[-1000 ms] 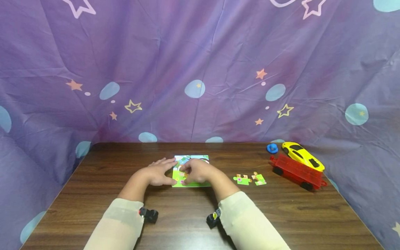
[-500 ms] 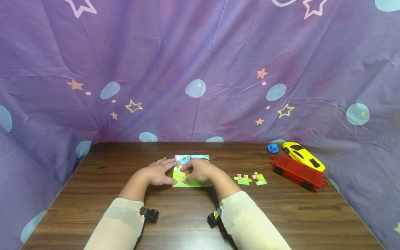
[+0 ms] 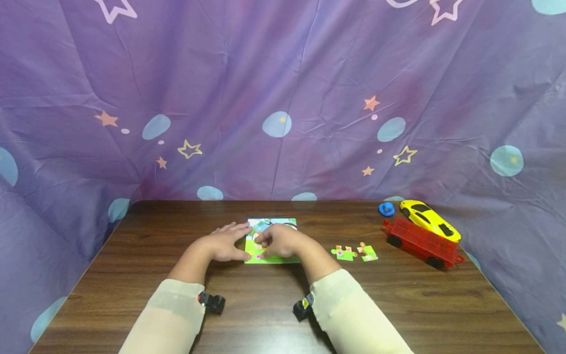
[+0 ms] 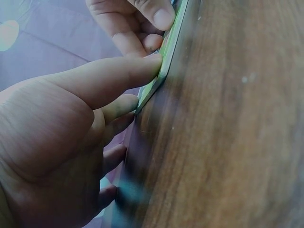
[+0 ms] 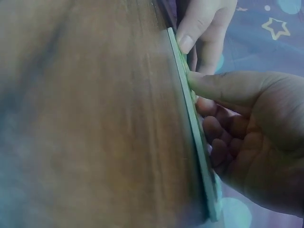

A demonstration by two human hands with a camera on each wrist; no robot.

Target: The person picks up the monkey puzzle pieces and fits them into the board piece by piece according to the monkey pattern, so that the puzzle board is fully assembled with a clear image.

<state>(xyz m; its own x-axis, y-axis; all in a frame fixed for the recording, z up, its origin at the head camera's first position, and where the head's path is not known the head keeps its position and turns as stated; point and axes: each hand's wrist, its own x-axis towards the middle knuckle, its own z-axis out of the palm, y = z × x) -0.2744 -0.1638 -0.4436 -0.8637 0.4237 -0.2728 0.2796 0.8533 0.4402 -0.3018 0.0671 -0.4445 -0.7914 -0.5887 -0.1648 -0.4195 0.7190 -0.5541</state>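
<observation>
A flat jigsaw puzzle (image 3: pixel 275 260) with a bright green and blue picture lies on the table in the head view. My left hand (image 3: pixel 223 244) rests at its left side, fingers spread; the thumb (image 4: pixel 137 71) touches the puzzle near its corner in the left wrist view. Over the middle of the puzzle, my right hand (image 3: pixel 285 241) has curled fingers, with thumb and index fingertips down on a puzzle piece mostly hidden under them. The right wrist view shows that thumb (image 5: pixel 218 85) on the puzzle's face. Two loose puzzle pieces, one (image 3: pixel 344 253) and another (image 3: pixel 367 252), lie to the right.
Farther right on the brown wooden table (image 3: pixel 261 314) are a translucent red toy wagon (image 3: pixel 422 242), a yellow toy car (image 3: pixel 429 220) and a small blue toy (image 3: pixel 386 209). A purple star-patterned cloth (image 3: pixel 283 98) hangs behind the table.
Both hands stay in almost the same place on the puzzle. The whole head view shifts very slightly; the loose pieces and toys lie as before.
</observation>
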